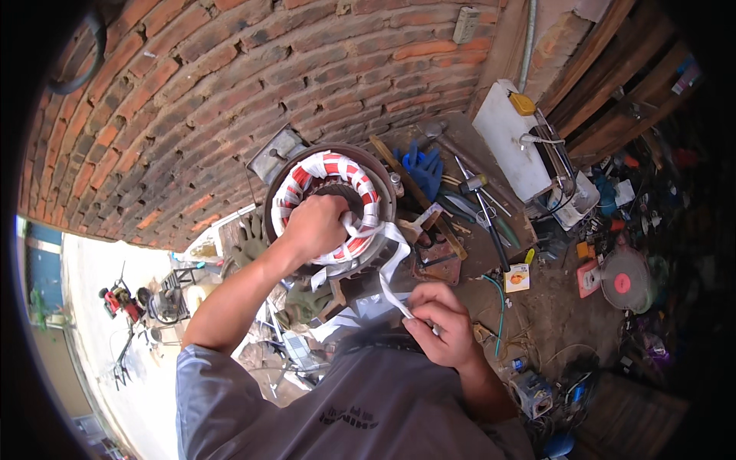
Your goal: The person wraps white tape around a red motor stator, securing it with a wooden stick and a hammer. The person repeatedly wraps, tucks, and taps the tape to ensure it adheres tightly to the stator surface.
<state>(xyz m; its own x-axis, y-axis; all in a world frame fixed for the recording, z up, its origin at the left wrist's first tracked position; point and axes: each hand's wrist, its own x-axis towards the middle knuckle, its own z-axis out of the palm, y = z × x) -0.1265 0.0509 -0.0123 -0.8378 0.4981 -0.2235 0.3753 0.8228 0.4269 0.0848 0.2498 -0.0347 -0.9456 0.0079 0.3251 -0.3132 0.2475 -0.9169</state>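
Centre frame: motor stator (331,205), likely heavy, rigid. Left hand (316,226) clenched on its winding; right hand (445,326) below pinching white tape (395,268) — soft, light, best gripped near free end.

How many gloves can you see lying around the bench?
3, maybe more hidden. A blue glove lies on the bench right of the motor winding; one grey-green glove lies left of it; another grey-green glove sits below it.

The left hand (313,226) hides part of the motor stator's (331,203) bore
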